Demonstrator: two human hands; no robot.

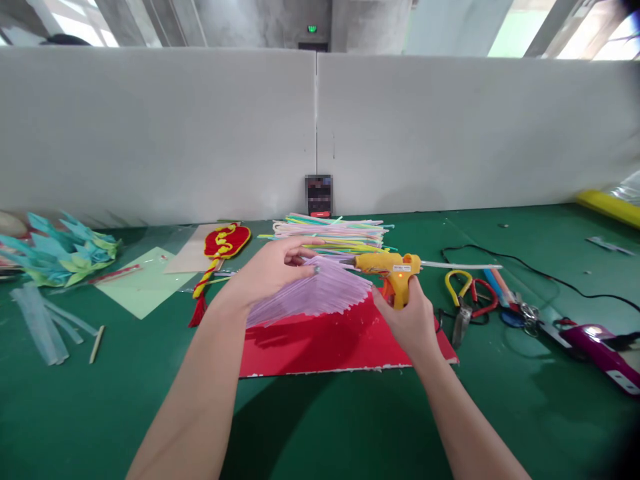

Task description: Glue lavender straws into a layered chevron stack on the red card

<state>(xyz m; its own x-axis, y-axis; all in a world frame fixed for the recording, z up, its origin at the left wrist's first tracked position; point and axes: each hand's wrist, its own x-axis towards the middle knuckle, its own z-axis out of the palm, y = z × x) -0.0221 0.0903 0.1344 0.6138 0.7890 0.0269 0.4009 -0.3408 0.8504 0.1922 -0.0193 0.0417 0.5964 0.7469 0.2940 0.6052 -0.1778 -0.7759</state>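
Note:
My left hand (273, 270) is closed on a lilac piece (330, 293) made of many thin fuzzy strips, like pipe cleaners, lying side by side with a stepped edge. Thumb and fingers pinch it near its upper edge. My right hand (413, 323) grips the handle of a yellow hot glue gun (387, 263), its small orange light lit. A long whitish glue stick (455, 265) sticks out of the gun's back. The nozzle points left at the top of the lilac piece; whether they touch I cannot tell. Beneath both hands lies a red board (320, 350).
Behind my hands lies a bundle of coloured pipe cleaners (330, 230). A red and yellow fan-shaped ornament (227, 241) and pale green paper (145, 283) are left. Scissors (463, 320), a black cable (530, 267) and a purple tool (600, 350) lie right. A white partition (160, 133) stands behind.

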